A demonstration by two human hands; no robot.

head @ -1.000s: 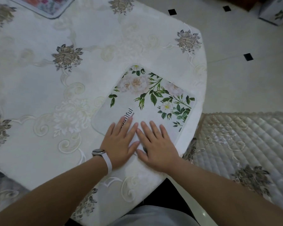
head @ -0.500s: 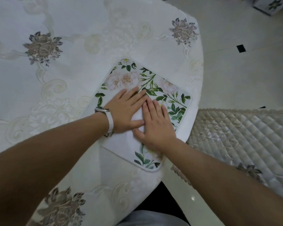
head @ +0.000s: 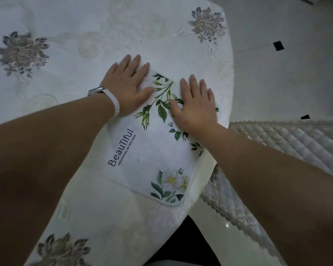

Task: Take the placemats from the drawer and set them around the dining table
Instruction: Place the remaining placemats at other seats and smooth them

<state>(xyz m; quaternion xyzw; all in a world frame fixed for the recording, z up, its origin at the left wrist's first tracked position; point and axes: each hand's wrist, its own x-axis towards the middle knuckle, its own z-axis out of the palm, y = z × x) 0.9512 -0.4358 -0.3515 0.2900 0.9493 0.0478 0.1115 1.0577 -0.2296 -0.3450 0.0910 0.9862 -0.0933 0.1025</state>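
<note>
A white placemat (head: 152, 150) printed with green leaves, white flowers and the word "Beautiful" lies flat near the right edge of the dining table (head: 85, 35), which wears a white embroidered cloth. My left hand (head: 127, 83), with a white watch band on the wrist, presses palm-down on the mat's far left corner, fingers spread. On the mat's far right part my right hand (head: 196, 106) also rests flat, fingers apart. Neither hand grips anything. The two hands hide the far end of the mat.
A quilted, cream chair cushion (head: 296, 146) sits just right of the table edge. Beyond it lies a pale tiled floor (head: 286, 73) with small black squares. Grey embroidered flowers (head: 21, 52) dot the tablecloth.
Both hands slid away from me along the mat, from its near end to its far end, and spread apart. The printed words and near corner flowers are now uncovered.
</note>
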